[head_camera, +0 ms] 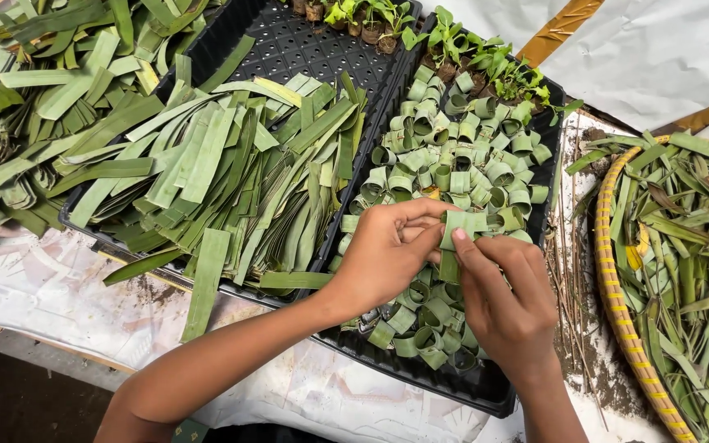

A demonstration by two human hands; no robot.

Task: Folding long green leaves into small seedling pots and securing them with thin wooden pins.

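The left hand [387,254] and right hand [506,291] meet over a black tray [486,394], both pinched on one green leaf strip [457,234] bent into a loop just above the tray. Under them lie many leaf rings [453,164], with seedlings [486,61] at the far end. A second tray [289,45] to the left holds flat leaf strips [231,164]; more leaves [34,98] are piled beyond. On the right, a woven basket [617,303] holds leaf scraps [691,246]. All rest on a soiled white sheet [51,287].
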